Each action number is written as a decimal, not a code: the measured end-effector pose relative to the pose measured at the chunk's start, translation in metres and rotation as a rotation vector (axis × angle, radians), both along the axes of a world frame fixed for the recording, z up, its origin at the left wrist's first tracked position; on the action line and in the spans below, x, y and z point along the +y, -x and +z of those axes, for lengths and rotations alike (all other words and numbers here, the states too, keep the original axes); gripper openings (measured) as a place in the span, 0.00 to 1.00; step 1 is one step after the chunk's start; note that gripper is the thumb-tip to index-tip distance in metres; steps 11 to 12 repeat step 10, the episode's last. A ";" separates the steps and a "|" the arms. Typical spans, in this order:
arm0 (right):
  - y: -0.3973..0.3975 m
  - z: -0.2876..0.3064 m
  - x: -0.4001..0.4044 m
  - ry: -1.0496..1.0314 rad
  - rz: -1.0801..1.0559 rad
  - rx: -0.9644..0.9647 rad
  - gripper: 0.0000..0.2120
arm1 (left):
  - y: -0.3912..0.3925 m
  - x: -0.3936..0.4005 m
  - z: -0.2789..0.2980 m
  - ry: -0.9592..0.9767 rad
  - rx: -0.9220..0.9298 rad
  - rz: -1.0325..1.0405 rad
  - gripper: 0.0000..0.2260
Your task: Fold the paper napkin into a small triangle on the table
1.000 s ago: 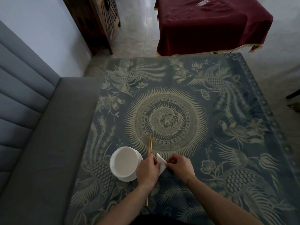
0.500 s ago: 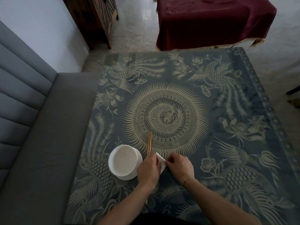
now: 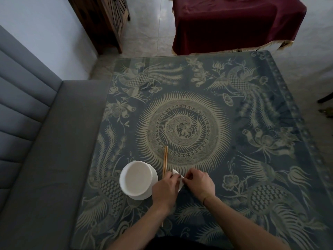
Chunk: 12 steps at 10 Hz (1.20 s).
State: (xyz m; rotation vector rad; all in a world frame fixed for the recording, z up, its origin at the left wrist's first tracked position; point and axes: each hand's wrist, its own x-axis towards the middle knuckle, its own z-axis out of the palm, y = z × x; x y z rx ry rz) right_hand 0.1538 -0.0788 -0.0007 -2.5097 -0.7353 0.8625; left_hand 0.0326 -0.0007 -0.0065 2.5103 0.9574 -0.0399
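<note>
Head view: both hands pinch the napkin (image 3: 177,179) between them, left hand (image 3: 164,191) at nine o'clock, right hand (image 3: 199,184) at three, equally near.

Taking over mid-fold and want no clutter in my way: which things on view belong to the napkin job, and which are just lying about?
Job:
- paper napkin, small and white, between both hands
- left hand, fingers on the napkin
- right hand, pinching its edge
- table

Lying about:
- white bowl on its saucer, left of the hands
- chopsticks, partly under the left hand
- grey bench
</note>
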 end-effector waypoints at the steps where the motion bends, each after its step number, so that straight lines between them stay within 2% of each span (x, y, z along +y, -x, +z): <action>1: 0.000 0.000 -0.001 -0.005 0.003 -0.002 0.06 | 0.002 -0.001 -0.002 -0.009 0.015 -0.006 0.12; 5: -0.001 0.000 -0.002 -0.009 0.025 -0.010 0.05 | -0.002 0.002 0.001 -0.032 0.242 0.011 0.22; 8: -0.001 0.001 -0.007 -0.069 0.009 0.036 0.05 | 0.000 0.006 0.002 -0.011 0.177 0.015 0.24; 10: -0.015 0.008 -0.010 -0.120 -0.031 0.053 0.04 | 0.000 0.008 0.003 0.021 0.056 0.048 0.23; 12: -0.015 0.008 -0.010 -0.120 -0.031 0.053 0.04 | 0.000 0.008 0.003 0.021 0.056 0.048 0.23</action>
